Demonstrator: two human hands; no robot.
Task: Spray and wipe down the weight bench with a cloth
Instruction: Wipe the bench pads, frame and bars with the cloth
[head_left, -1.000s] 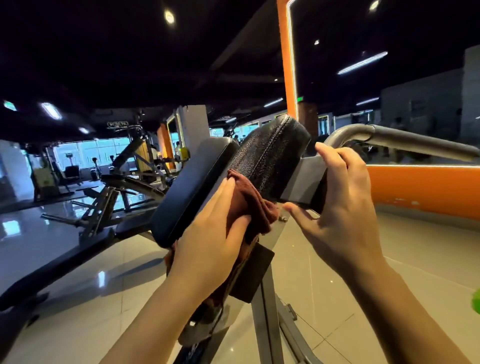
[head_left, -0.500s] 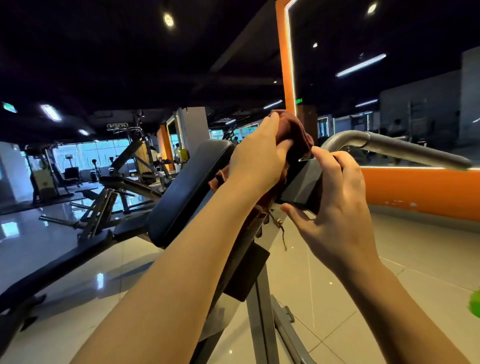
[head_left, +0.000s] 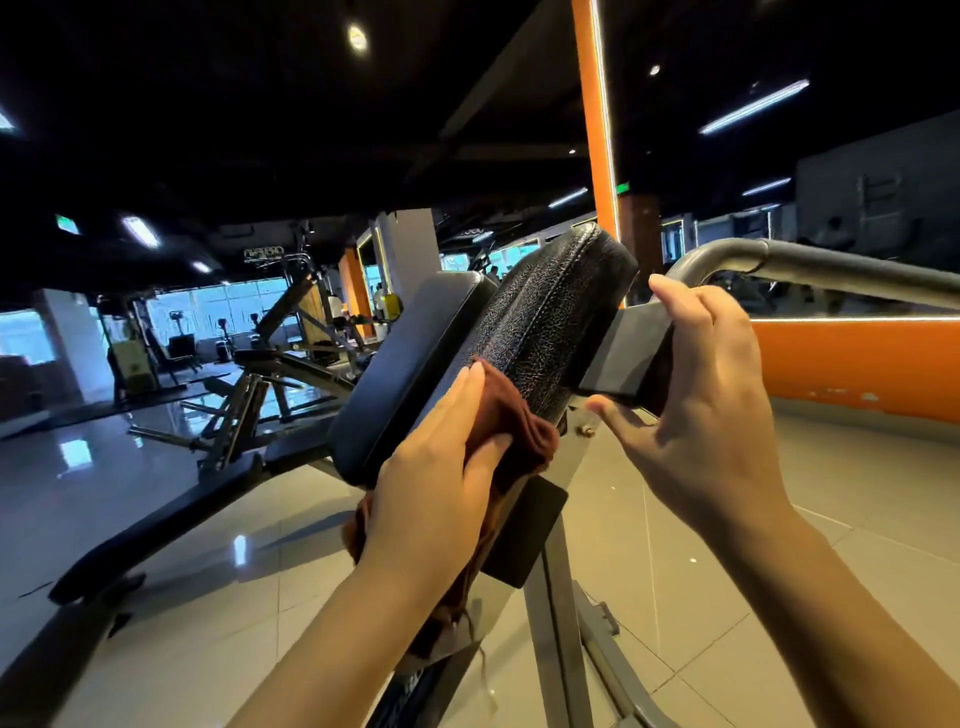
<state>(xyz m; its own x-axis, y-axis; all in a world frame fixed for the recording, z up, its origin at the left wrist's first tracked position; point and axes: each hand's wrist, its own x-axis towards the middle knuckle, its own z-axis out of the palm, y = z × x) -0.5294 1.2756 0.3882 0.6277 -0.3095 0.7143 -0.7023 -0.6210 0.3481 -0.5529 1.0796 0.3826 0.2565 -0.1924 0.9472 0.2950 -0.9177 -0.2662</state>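
Head view: my left hand (head_left: 436, 499) grip is mostly flat, fingers nearly straight, thumb tucked in across the brown cloth (head_left: 511, 431), pressing it against the lower end of the cracked black pad (head_left: 550, 317). It looks like a press, not a real clench. The rest of the cloth hangs down below the wrist toward the frame.

My right hand (head_left: 711, 410) grip is curled round the flat grey bracket (head_left: 628, 348) behind the pad, fingers over the top and thumb underneath, steadying the bench (head_left: 550, 597).

Progress: wiping is under way. The cloth sits at the bottom of the cracked pad, and the upper part shows bare above it. I can't tell whether it's wet or already wiped; the gloss could be just light. The smoother pad (head_left: 410, 364) just to the left isn't touched by the cloth now. No spray bottle is visible, so I judge the spraying done or paused. Left, I'd guess: the rest of this pad, the neighbouring pad and the long seat (head_left: 171, 519).
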